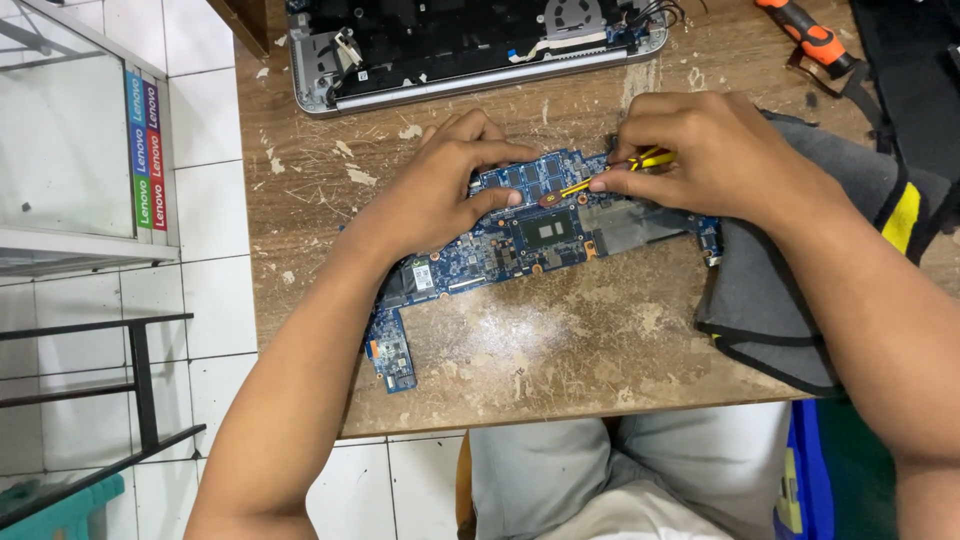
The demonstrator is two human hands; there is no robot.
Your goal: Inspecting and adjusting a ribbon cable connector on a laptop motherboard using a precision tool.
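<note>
A circuit board (520, 235) lies flat mid-worktop (560, 350), with an opened laptop base (470, 45) behind it at the far edge. A folded cloth (770, 300) lies right of the board, touching its right end. A screwdriver (812, 38) lies at the far right corner, behind the cloth

blue motherboard (520, 240) | flat on worn wooden table | yellow tool (625, 170) | tip touching board

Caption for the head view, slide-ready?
Left hand steadies a blue circuit board on a worn wooden table while right hand works yellow tweezers over it.
</note>
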